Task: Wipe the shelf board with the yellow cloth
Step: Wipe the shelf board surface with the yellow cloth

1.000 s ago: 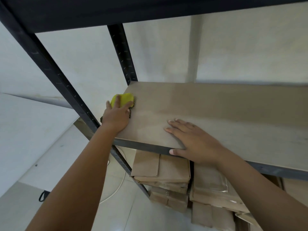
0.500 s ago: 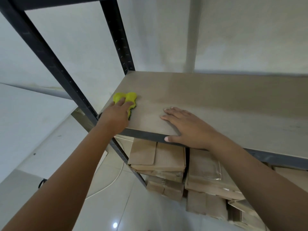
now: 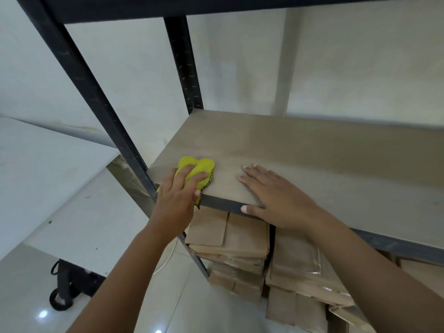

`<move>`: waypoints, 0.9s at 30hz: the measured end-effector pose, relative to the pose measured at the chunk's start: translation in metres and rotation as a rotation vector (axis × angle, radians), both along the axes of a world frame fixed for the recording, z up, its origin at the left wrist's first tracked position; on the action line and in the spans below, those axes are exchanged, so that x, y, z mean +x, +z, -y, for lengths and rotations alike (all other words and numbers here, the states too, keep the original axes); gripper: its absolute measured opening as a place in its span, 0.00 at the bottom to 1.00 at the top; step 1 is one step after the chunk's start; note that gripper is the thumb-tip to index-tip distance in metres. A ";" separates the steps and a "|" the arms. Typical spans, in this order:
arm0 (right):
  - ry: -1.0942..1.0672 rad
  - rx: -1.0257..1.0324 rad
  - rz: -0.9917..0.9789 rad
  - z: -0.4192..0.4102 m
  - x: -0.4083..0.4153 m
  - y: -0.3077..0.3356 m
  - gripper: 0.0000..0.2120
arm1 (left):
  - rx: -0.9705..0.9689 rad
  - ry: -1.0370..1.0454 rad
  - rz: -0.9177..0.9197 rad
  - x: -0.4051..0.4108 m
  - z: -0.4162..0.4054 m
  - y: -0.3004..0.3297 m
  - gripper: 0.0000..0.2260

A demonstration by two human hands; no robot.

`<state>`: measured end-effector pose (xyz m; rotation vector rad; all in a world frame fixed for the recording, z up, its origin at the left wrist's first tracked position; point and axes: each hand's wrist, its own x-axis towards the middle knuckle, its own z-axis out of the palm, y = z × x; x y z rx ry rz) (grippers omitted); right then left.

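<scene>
The brown shelf board point(image 3: 312, 150) spans the middle of the view in a black metal rack. My left hand point(image 3: 177, 195) presses the yellow cloth point(image 3: 201, 168) onto the board's front left corner; the cloth has a dark stitched edge and hangs a little over the front lip. My right hand point(image 3: 276, 198) lies flat on the board to the right of the cloth, fingers spread, thumb hooked over the dark front edge. It holds nothing.
Black rack uprights point(image 3: 185, 66) stand at the left, with a dark upper shelf point(image 3: 216, 6) overhead. Stacks of brown paper packages point(image 3: 230, 243) fill the level below. White walls lie behind, a white surface point(image 3: 48, 164) to the left and a black wheeled object point(image 3: 62, 292) on the floor.
My left hand has slid the cloth from the board's left edge back toward the front corner. My right hand has stayed flat in place.
</scene>
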<state>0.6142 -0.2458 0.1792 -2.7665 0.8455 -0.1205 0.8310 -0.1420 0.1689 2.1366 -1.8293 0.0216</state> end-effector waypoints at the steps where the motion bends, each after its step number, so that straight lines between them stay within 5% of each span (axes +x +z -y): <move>1: -0.001 -0.024 -0.006 0.000 0.000 -0.001 0.34 | -0.021 -0.006 -0.007 -0.001 0.000 -0.001 0.18; 27: -0.207 -0.114 -0.089 -0.003 0.004 -0.005 0.40 | 0.127 0.056 0.062 0.080 0.205 0.025 0.19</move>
